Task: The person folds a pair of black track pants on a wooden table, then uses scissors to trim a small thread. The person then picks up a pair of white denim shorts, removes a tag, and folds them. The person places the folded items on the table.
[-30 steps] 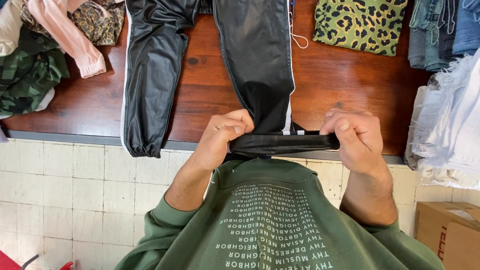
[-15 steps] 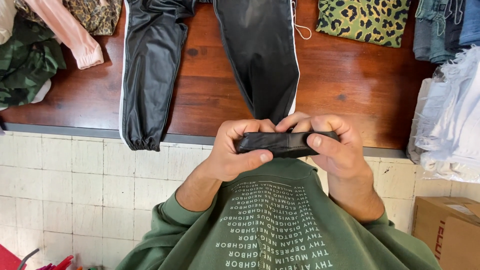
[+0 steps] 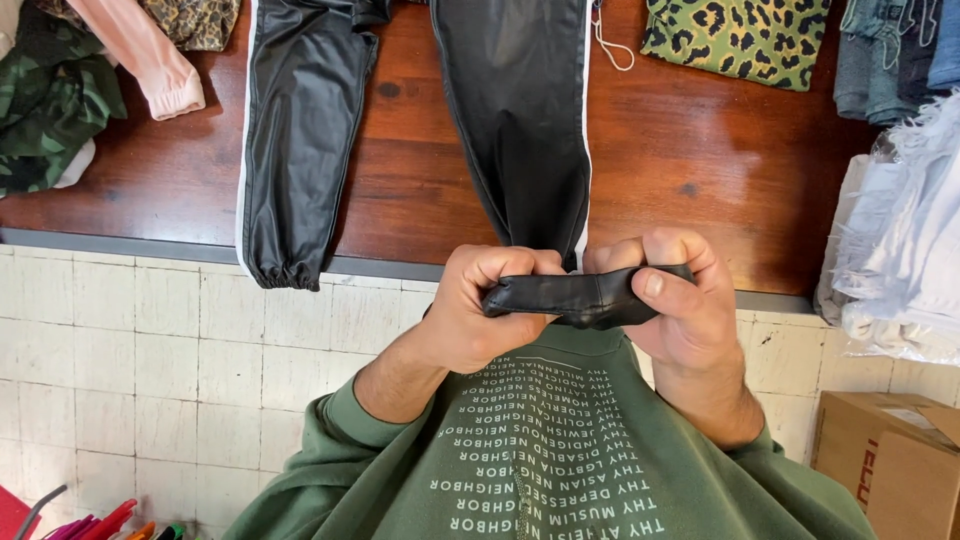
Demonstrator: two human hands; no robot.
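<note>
1. Both hands closed around the elastic cuff of one leg of the shiny black leather-look track trousers with white side stripes (image 3: 520,110): left hand (image 3: 490,310) fisted on the cuff's left end, right hand (image 3: 672,300) pinching its right end, thumb across the front.
2. Cuff (image 3: 575,297) bunched into a narrow dark roll between the two fists, held just off the near edge of the reddish-brown wooden desk (image 3: 740,170), in front of the green printed sweatshirt (image 3: 540,460).
3. Rest of the trousers spread flat on the desk towards 12 o'clock; second leg (image 3: 300,150) lying at 10 o'clock from the hands, its gathered cuff hanging over the desk edge.
4. Around: green leopard-print cloth (image 3: 740,40) at 1 o'clock, white frayed denim in clear wrap (image 3: 900,240) at 3 o'clock, camouflage garment (image 3: 45,110) and pink sleeve (image 3: 150,70) at 10 o'clock, cardboard box (image 3: 890,470) at 4 o'clock.
5. Likely risks: slick fabric slipping from the pinch; an uneven pull twisting the leg or dragging the trousers off the desk; the hanging second cuff sliding down.
</note>
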